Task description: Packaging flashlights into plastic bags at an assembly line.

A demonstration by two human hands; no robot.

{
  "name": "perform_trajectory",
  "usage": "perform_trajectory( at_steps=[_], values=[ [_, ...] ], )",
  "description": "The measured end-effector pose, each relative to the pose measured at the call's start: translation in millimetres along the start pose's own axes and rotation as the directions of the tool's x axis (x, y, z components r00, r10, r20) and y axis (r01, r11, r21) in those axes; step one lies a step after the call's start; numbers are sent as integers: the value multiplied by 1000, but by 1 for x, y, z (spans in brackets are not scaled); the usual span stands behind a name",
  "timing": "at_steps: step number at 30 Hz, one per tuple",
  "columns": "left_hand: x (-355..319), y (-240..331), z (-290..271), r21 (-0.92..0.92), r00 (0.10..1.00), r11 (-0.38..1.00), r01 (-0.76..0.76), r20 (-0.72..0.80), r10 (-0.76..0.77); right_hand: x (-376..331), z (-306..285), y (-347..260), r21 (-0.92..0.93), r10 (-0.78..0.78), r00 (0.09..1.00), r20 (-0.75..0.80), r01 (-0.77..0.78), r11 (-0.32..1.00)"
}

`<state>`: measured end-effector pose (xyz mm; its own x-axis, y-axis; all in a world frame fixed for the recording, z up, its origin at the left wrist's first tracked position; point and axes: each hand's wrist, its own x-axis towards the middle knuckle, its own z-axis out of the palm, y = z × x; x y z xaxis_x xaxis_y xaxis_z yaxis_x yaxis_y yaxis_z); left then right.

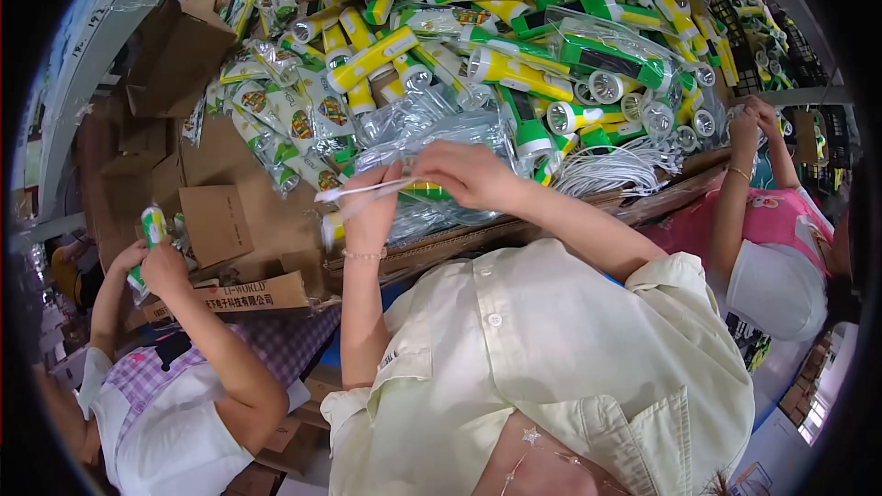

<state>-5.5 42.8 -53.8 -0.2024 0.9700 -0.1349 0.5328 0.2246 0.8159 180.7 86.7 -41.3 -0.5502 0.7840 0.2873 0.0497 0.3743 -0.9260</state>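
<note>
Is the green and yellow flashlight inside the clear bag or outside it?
Partly in. The flashlight sits in the clear bag, between the left hand and the right hand; how far in, I cannot tell.

Access, work surface: heaped yellow-and-green torches [514,64] fill the far side edge to edge; no gap between them. Clear plastic bags [432,129] and a coil of white cables [616,170] crowd the near edge. Cardboard boxes [216,220] wall off the left. Co-worker's arm [211,340] blocks the left flank, another co-worker's arm [735,193] the right. Passage: only the narrow strip above the near edge.
</note>
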Motion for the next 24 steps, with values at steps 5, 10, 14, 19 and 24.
perform_trajectory(
  at_steps=[5, 10, 14, 19, 24],
  values=[
    [-6, -5, -7, 33, 995, 995, -95, 5, 95, -17, -25, 24, -825, 65, 917, 395, 322, 464],
    [-10, 26, -10, -39, 988, 990, 132, 87, -128, -11, -26, 2, -921, 518, 762, 388, 335, 197],
    [-18, 0, -28, -462, 958, 849, 257, 237, -161, 22, -34, -24, -912, 516, 772, 373, 201, 359],
    [-15, -9, -21, -304, 985, 948, 96, 164, -47, 27, 19, -6, -572, -216, 963, 161, 269, 775],
    [-23, -12, -26, -259, 997, 965, 28, 71, -10, 27, 23, 0, -616, -242, 942, 231, 334, 714]
  ],
)
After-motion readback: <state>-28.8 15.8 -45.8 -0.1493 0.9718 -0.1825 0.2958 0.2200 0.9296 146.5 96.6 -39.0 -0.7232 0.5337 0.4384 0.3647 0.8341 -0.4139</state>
